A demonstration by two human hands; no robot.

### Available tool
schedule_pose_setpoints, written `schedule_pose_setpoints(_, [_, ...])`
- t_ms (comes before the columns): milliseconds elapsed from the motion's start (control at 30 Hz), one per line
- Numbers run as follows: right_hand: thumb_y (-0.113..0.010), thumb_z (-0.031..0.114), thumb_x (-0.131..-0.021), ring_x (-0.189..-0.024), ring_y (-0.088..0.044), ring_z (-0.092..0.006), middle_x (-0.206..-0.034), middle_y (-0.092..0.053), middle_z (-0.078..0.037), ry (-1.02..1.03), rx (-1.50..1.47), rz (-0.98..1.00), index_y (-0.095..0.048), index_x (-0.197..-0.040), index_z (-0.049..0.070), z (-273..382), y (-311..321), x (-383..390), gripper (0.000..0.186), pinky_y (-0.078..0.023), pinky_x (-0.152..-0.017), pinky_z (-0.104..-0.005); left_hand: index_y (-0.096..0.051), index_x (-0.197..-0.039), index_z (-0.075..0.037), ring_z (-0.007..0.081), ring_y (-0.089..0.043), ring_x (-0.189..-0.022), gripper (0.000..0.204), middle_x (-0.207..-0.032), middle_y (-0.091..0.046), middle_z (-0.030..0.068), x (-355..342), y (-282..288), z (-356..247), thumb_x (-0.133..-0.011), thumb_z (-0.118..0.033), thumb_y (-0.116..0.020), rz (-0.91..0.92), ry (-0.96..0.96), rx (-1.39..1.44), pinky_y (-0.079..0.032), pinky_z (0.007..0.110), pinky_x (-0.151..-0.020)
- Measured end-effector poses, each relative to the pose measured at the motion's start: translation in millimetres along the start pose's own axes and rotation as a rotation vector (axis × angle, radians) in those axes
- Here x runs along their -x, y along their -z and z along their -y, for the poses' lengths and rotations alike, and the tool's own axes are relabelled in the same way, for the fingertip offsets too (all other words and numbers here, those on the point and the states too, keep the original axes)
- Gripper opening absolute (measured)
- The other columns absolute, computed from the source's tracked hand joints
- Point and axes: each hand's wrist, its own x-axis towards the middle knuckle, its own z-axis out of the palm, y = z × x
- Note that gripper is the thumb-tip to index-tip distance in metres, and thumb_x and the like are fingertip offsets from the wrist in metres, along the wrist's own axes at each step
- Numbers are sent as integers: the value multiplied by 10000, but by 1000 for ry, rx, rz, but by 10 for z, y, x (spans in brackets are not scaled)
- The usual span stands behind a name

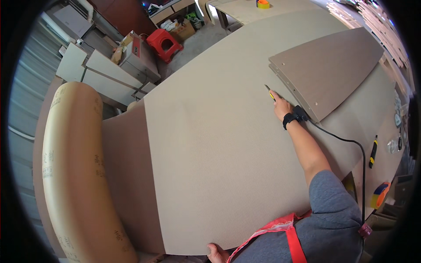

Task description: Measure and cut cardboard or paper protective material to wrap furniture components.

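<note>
My right hand (282, 108) is closed round a slim yellow-and-black utility knife (271, 94), its tip pointing away and to the left. The knife is over a large beige sheet of ribbed corrugated cardboard (210, 158) that covers most of the table. Just right of that hand lies a stack of brown-grey panels (329, 70) with small holes along the edge. At the lower edge, my left hand (216, 254) has its thumb on the cardboard's near edge; its other fingers are mostly hidden. Whether the blade touches the cardboard, I cannot tell.
A thick roll of brown wrapped material (79, 175) stands on the left. On the right are a second utility knife (373, 152) and an orange tape roll (380, 195). A black cable (363, 175) trails from my right wrist. A red stool (164, 45) stands beyond the table.
</note>
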Motion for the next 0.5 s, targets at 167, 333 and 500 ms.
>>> schedule_pose_setpoints(167, [-482,48,-943,-1071,-613,-396,-1120,-631,-251,-35,84,42,-376,-1457,230,70,-25,-147,555,-503,-904,-488,-482,-1299,-29,240,-529,-1064,504,-1211,-559,144,-166,0,127,-951,-372,-605,39,-103,-38,-469,417,-920])
schedule_pose_setpoints(333, [-437,25,-947,-1089,-610,-390,-1127,-637,-242,-40,136,18,-472,-1358,57,229,-42,-444,413,-510,-927,-469,-449,-1343,-25,274,-528,-1148,534,-1289,-538,159,-86,-56,102,-965,-385,-563,109,-93,-61,-456,447,-981])
schedule_pose_setpoints(500, [-442,56,-927,-1122,-594,-383,-1173,-627,-218,-45,80,5,-559,-1269,103,68,3,-434,365,-482,-944,-472,-452,-1342,-16,261,-535,-1157,480,-1299,-541,128,-234,-71,169,-980,-318,-546,166,-178,-16,-463,438,-982])
